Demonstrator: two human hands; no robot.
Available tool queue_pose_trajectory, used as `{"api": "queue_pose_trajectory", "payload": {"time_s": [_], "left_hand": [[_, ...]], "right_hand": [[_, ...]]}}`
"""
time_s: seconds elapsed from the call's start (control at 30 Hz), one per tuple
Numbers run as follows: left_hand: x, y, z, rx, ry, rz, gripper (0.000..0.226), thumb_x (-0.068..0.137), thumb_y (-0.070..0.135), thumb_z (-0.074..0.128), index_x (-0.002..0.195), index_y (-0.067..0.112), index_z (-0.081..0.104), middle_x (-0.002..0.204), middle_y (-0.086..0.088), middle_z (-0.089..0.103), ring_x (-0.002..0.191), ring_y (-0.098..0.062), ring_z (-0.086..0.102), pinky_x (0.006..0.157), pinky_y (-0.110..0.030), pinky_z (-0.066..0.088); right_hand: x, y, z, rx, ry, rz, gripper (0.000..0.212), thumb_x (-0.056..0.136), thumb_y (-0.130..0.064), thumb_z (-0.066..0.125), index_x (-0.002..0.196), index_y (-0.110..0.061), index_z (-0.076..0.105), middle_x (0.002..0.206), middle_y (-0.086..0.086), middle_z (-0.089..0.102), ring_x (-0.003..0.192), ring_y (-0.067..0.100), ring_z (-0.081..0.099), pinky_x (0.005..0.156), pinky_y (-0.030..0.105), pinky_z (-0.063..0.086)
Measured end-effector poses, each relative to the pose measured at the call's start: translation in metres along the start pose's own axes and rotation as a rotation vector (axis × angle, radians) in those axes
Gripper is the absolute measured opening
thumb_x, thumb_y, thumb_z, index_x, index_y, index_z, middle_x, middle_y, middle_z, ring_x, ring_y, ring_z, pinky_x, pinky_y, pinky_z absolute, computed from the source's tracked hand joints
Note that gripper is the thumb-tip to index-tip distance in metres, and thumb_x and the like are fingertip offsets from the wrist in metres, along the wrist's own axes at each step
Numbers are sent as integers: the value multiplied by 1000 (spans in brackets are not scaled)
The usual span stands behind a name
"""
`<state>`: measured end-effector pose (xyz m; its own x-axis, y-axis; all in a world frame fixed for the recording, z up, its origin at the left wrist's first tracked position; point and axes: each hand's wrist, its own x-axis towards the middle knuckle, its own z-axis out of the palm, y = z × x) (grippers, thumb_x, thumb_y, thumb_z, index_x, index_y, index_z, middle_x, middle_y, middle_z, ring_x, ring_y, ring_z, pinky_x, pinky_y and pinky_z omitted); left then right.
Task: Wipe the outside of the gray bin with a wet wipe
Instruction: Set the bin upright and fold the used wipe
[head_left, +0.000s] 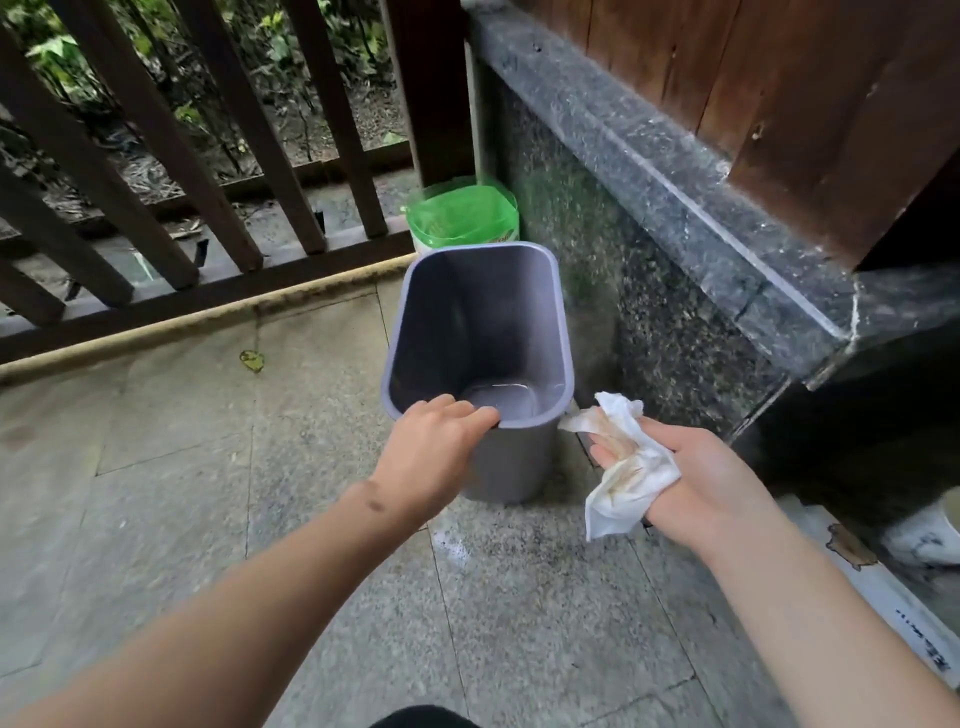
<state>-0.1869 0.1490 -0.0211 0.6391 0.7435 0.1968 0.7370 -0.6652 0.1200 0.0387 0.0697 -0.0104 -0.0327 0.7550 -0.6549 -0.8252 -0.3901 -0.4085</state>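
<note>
The gray bin (475, 322) stands upright and empty on the stone floor, close to a dark granite wall. My left hand (431, 457) grips its near rim, fingers curled over the edge. My right hand (696, 483) is just right of the bin, apart from it, palm turned up. It holds a crumpled white wet wipe (626, 467) marked with brown dirt stains, which drapes over the fingers.
A second bin with a green bag liner (462, 215) stands right behind the gray one. A dark wooden railing (208, 208) runs along the left and back. The granite wall (649, 291) closes the right side. A yellow leaf (252, 360) lies on the floor tiles.
</note>
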Motion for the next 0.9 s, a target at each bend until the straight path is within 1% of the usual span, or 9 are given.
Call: {"api": "queue_pose_trajectory", "payload": {"time_s": [0.03,0.17,0.27,0.37,0.5,0.6,0.7,0.8,0.9], "left_hand": [[4,-1,2,-14,0,10,28,61,-13,70,77,9,66,58,-5,57,57,-31,52,48,-40,46],[23,0,2,-45,-25,29,30,51,-10,72,69,11,63,53,-4,56,51,-29,52,43,-32,40],[36,0,6,-45,-61,3,31,50,-9,75,66,12,59,49,-3,53,49,-29,51,41,-29,33],[39,5,16,-72,-70,-16,27,63,-2,79,66,13,57,50,-3,54,49,-30,53,38,-31,38],[44,12,32,-110,-33,-20,23,70,-1,75,68,12,56,52,-5,56,49,-32,54,37,-32,40],[47,17,37,-92,-24,-14,20,73,0,72,68,11,57,52,-6,55,49,-32,53,38,-31,37],[49,20,41,-67,-51,-4,17,75,0,70,70,11,58,54,-6,56,52,-33,55,40,-32,39],[55,26,42,-54,-74,-6,17,74,0,67,71,12,56,56,-6,57,53,-34,55,42,-30,31],[61,32,44,3,-87,1,14,75,2,63,75,13,55,62,-7,62,60,-35,59,46,-31,28]], "right_hand": [[-1,-4,2,5,21,8,14,87,-10,58,87,-8,72,94,-2,63,67,13,64,50,23,53],[5,-20,30,-134,170,-133,7,97,-6,52,95,-5,59,98,16,63,84,28,65,79,38,56],[7,-26,49,-202,181,-147,10,98,-5,51,95,-5,61,93,14,64,80,25,66,77,36,54],[8,-32,56,-184,98,-129,21,100,-4,46,101,-5,67,94,12,68,79,17,68,73,27,52],[17,-37,47,-149,76,-130,30,100,-1,45,125,0,62,116,16,67,101,21,64,84,28,50],[19,-35,40,-180,70,-118,34,100,-2,44,132,0,58,119,16,64,104,21,61,81,28,49],[17,-33,32,-176,81,-116,33,101,-1,42,128,1,60,120,18,61,116,25,54,84,27,47],[15,-34,32,-192,91,-119,24,101,-1,43,106,-4,66,125,20,62,131,28,51,81,27,47],[13,-38,34,-210,109,-132,21,100,-2,47,99,-5,67,122,20,65,121,24,57,73,27,48]]}}
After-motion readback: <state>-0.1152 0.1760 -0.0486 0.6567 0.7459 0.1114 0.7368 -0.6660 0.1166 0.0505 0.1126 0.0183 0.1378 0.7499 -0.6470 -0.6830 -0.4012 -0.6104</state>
